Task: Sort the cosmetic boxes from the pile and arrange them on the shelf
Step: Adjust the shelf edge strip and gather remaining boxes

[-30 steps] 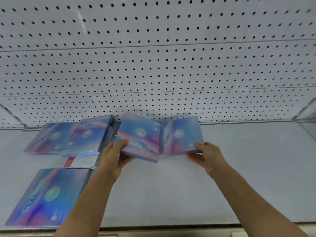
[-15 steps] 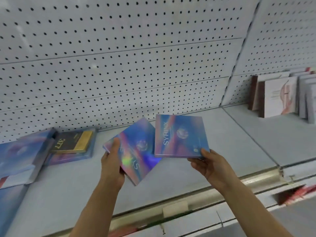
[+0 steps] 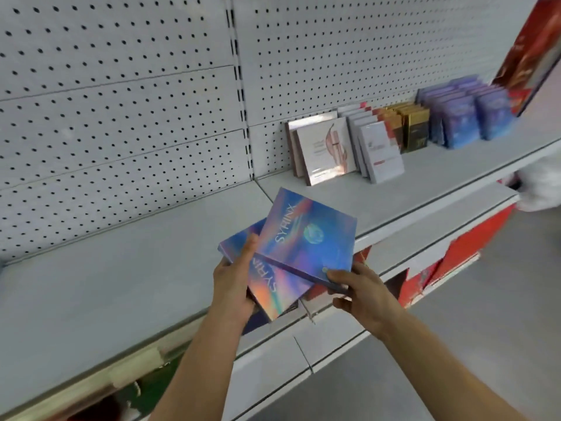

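Two flat iridescent blue-pink boxes marked SYRINX hang in front of the white shelf (image 3: 115,268). My left hand (image 3: 233,284) grips the lower box (image 3: 273,287), thumb on its face. My right hand (image 3: 361,290) pinches the near corner of the upper box (image 3: 306,238), which overlaps the lower one. Upright on the shelf to the right stand rows of sorted boxes: white-pink ones (image 3: 328,147), white ones (image 3: 379,150), black-gold ones (image 3: 413,129) and blue ones (image 3: 467,117).
A white pegboard wall (image 3: 121,117) backs the shelf, split by a slotted upright (image 3: 239,86). Red boxes (image 3: 455,256) sit on the lower shelf at right. A tilted red box (image 3: 534,53) shows at the top right edge. Grey floor lies at the lower right.
The view has swung right, away from the pile of boxes at left. Both hands have carried their boxes rightward and brought them together, the right box now overlapping the left one.
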`<action>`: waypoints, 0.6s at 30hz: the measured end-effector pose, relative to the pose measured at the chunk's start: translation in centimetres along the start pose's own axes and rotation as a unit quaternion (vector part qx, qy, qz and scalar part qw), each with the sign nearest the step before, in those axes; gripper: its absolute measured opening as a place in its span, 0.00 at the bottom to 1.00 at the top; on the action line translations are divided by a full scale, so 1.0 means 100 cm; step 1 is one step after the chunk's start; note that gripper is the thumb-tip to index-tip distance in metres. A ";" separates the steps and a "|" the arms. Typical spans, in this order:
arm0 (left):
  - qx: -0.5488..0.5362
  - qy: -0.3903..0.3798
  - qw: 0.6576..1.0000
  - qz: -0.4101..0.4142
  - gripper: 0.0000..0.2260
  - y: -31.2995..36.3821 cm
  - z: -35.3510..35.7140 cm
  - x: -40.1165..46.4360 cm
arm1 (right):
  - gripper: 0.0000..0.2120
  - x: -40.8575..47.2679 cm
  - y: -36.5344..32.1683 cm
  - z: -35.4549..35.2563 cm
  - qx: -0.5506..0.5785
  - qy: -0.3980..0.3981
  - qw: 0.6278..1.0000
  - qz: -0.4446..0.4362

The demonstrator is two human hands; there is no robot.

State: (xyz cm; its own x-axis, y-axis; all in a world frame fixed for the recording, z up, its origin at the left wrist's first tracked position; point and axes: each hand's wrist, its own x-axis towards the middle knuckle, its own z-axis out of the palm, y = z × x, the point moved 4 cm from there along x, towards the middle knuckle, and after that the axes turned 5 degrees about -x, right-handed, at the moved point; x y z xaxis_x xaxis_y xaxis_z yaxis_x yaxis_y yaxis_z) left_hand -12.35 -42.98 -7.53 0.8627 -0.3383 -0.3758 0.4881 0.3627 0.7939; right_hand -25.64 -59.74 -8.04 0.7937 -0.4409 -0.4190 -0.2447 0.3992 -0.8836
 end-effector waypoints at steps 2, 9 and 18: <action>0.018 0.000 1.000 -0.004 0.35 -0.011 0.026 0.001 | 0.13 -0.004 -0.005 -0.026 0.002 0.004 1.000 -0.003; 0.063 -0.064 0.996 -0.003 0.16 -0.033 0.114 0.030 | 0.15 0.009 -0.022 -0.101 0.015 0.022 1.000 -0.001; 0.109 -0.069 0.991 0.039 0.09 -0.079 0.236 0.105 | 0.19 0.078 -0.069 -0.198 -0.012 0.048 0.999 -0.009</action>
State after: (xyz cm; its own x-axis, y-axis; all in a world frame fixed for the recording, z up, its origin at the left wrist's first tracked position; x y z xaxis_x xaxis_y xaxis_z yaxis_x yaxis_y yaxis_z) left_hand -10.30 -69.85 -6.46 0.8627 -0.4384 -0.2522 0.3679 0.2019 0.9077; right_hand -28.76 -81.87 -9.32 0.7415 -0.5231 -0.4202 -0.2455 0.3714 -0.8954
